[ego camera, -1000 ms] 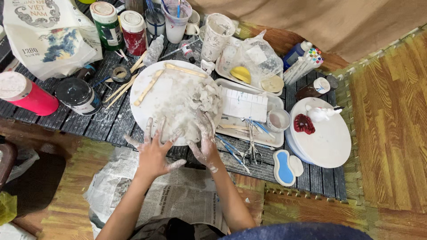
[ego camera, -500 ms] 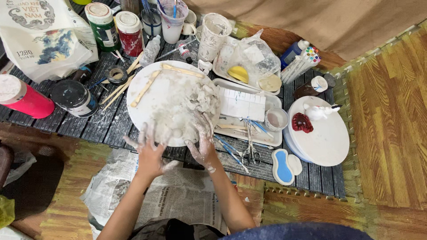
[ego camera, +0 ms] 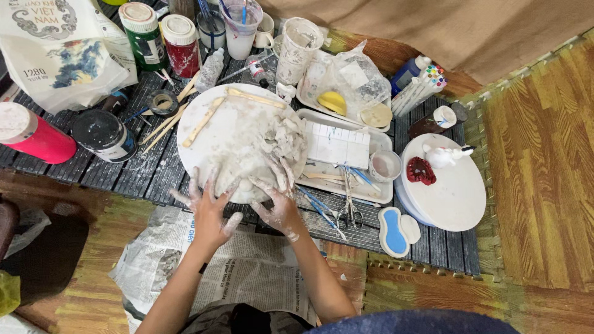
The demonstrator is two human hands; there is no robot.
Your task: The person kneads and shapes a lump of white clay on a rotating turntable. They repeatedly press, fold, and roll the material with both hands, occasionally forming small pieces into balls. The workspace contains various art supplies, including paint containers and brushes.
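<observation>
- The clay lump (ego camera: 249, 188) is partly hidden between both hands.
- The pink bottle (ego camera: 34, 134) is cut off at the left edge.
- The printed bag (ego camera: 59, 52) runs off the top left.
- The cups (ego camera: 241, 21) at the top are cropped.
- Whatever lies inside the plastic bag (ego camera: 352, 80) is too blurred to tell.

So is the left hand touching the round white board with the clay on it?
Touching. The head view shows the left hand spread flat, fingertips on the near rim of the round white board.

Soft, even light falls from above with faint shadows; mild glare on the round white board (ego camera: 210, 133); focus sharp, edges slightly bowed
</observation>
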